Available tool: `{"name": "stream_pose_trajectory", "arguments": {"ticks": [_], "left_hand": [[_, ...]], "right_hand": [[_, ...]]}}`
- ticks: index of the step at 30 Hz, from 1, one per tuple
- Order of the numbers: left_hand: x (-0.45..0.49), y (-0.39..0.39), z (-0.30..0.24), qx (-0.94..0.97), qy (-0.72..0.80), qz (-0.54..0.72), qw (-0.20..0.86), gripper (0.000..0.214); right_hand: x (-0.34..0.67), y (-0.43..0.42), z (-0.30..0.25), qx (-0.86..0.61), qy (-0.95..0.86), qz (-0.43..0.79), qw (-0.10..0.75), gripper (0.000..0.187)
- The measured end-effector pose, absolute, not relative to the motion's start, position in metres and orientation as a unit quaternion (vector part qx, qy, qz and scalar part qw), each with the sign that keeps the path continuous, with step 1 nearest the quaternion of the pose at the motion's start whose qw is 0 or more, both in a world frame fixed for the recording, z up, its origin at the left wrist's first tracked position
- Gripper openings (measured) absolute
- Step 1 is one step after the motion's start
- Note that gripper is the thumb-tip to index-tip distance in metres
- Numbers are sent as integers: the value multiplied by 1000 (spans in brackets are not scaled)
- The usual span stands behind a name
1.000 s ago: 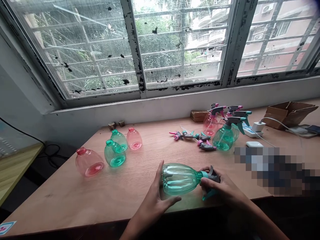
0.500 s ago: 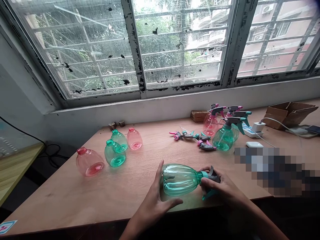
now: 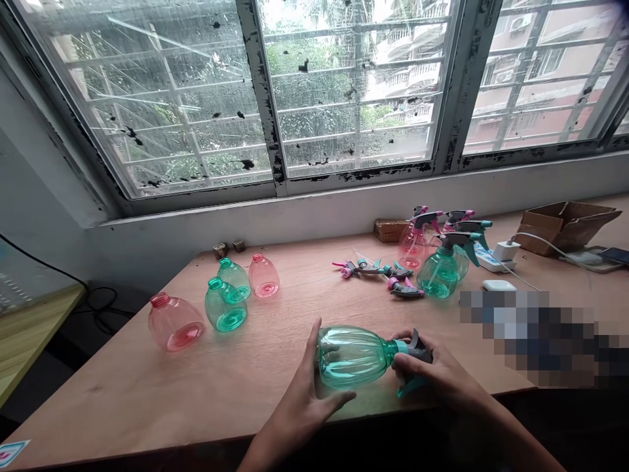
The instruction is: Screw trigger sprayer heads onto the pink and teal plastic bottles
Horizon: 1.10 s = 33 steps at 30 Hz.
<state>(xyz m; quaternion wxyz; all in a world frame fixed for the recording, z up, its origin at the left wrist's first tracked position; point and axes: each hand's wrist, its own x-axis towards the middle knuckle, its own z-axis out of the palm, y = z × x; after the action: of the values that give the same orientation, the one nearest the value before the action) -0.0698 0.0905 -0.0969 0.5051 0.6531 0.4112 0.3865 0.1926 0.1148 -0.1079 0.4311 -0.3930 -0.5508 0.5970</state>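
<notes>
A green clear spray bottle (image 3: 351, 357) lies on its side above the table's front edge, its base to the left. My right hand (image 3: 435, 370) is closed around its grey and teal trigger head, near the collar. At the bottle's base is my left hand (image 3: 307, 393), with fingers stretched up along the base and the thumb spread below the body. Whether the left palm presses on the base I cannot tell. Loose spray heads (image 3: 378, 269), grey with pink or teal parts, lie on the table beyond the bottle.
Headless bottles stand at the left: a pink one (image 3: 175, 322), a green one (image 3: 225, 307) and others behind. Several bottles with trigger heads, one green (image 3: 439, 272), stand at the right. Beyond are a power strip (image 3: 494, 259) and an open cardboard box (image 3: 565, 226). A blurred patch covers the right side.
Both hands and the bottle hold almost the same pose. The view has shifted very slightly; nothing has been taken up or let go.
</notes>
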Motion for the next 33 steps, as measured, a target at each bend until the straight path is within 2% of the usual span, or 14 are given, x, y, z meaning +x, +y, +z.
{"name": "stream_pose_trajectory", "arguments": {"ticks": [11, 16, 21, 30, 33], "left_hand": [[-69, 92, -99, 671, 428, 398, 456, 106], [-68, 89, -95, 655, 433, 389, 482, 115], [-71, 91, -98, 654, 460, 395, 453, 103], [-68, 87, -95, 651, 443, 404, 466, 111], [-71, 89, -97, 647, 449, 400, 469, 101]], "right_hand": [[193, 115, -107, -393, -558, 596, 423, 41], [194, 114, -107, -396, -558, 597, 419, 42], [193, 114, -105, -397, -557, 595, 422, 43], [193, 113, -104, -395, -548, 602, 426, 43], [194, 113, -104, -393, -548, 604, 425, 44]]}}
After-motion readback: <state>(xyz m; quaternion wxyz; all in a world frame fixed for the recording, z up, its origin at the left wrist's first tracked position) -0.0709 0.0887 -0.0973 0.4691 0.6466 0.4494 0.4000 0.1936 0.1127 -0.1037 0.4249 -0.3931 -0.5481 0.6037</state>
